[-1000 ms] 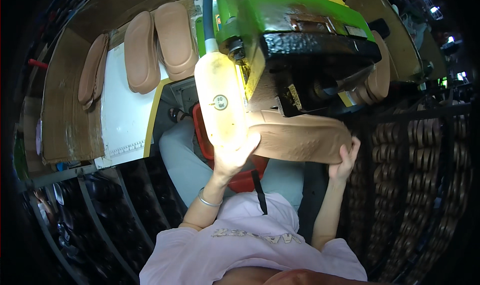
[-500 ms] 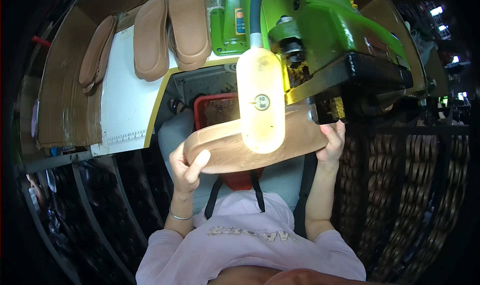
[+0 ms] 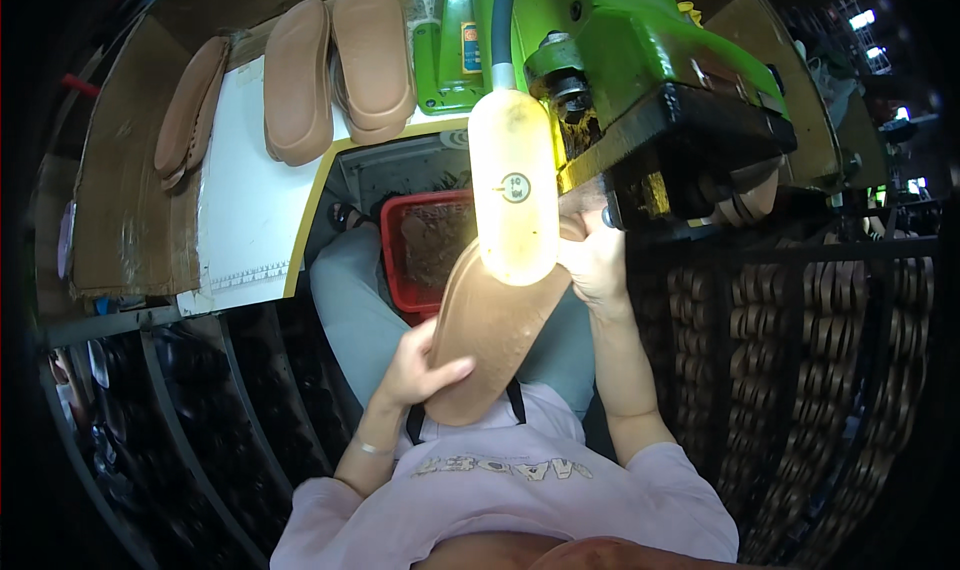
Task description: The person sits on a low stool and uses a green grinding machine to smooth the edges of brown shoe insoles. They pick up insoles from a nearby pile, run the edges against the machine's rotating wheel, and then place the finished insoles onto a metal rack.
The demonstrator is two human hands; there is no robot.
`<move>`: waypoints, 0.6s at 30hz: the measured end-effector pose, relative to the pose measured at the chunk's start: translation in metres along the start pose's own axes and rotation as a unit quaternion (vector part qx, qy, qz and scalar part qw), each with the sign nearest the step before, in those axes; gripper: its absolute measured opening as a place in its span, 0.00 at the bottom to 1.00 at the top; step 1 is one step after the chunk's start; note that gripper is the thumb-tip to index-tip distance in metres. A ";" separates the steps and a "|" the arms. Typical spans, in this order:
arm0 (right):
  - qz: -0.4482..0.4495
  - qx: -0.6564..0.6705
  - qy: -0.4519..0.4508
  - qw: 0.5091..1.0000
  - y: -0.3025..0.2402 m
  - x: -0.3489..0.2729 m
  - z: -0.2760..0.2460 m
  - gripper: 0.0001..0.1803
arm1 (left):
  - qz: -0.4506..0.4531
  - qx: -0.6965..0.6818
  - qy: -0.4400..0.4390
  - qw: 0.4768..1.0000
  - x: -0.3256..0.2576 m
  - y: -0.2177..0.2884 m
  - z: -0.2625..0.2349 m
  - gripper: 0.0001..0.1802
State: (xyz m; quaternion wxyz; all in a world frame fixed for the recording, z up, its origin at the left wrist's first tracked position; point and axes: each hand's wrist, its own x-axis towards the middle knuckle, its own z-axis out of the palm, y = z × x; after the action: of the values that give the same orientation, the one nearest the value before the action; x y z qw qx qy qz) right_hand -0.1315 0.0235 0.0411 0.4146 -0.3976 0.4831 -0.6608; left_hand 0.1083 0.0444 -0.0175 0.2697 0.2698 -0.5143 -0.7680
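Observation:
A tan shoe sole (image 3: pixel 497 335) slants across my lap, its near end low on the left and its far end up by the machine head. My left hand (image 3: pixel 424 368) grips its lower left edge, the thumb lying on the face. With my right hand (image 3: pixel 597 260) I hold the upper right end, fingers partly lost in the lamp's glare. An oblong yellow-white lamp (image 3: pixel 513 225) hides part of the sole's upper end. Just above my right hand is the dark working end of a green machine (image 3: pixel 640 30).
Tan soles (image 3: pixel 297 85) lie on the white table (image 3: pixel 245 215) at the left, beside a cardboard panel (image 3: pixel 125 180). A red bin (image 3: pixel 397 260) with scraps sits below, between my legs. Racks of soles (image 3: pixel 770 370) line the right; dark racks (image 3: pixel 210 390) stand left.
The sole has swung from nearly level to a steep slant, its left end now lower and nearer me. My left hand moved down and right; my right hand moved left and slightly up.

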 end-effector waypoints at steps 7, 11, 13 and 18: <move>-0.013 -0.104 0.110 0.988 0.009 -0.051 -0.005 0.22 | 0.086 0.112 0.066 0.988 0.099 0.028 0.036 0.21; 0.248 -0.063 -0.004 0.967 0.035 -0.163 -0.036 0.36 | 0.146 0.038 0.134 0.979 0.090 0.023 0.054 0.18; 0.336 -0.013 0.028 0.941 0.036 -0.201 -0.043 0.34 | 0.147 0.031 0.168 0.974 0.084 0.010 0.055 0.17; 0.226 0.057 0.204 0.951 0.022 -0.233 -0.095 0.21 | 0.103 -0.067 0.199 0.972 0.066 0.000 0.059 0.20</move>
State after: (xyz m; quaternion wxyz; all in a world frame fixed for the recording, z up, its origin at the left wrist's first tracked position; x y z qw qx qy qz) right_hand -0.1368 0.2657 -0.0302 0.4681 -0.1104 0.5959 -0.6431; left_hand 0.0206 0.0368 -0.0074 0.4621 0.3441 -0.4224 -0.6998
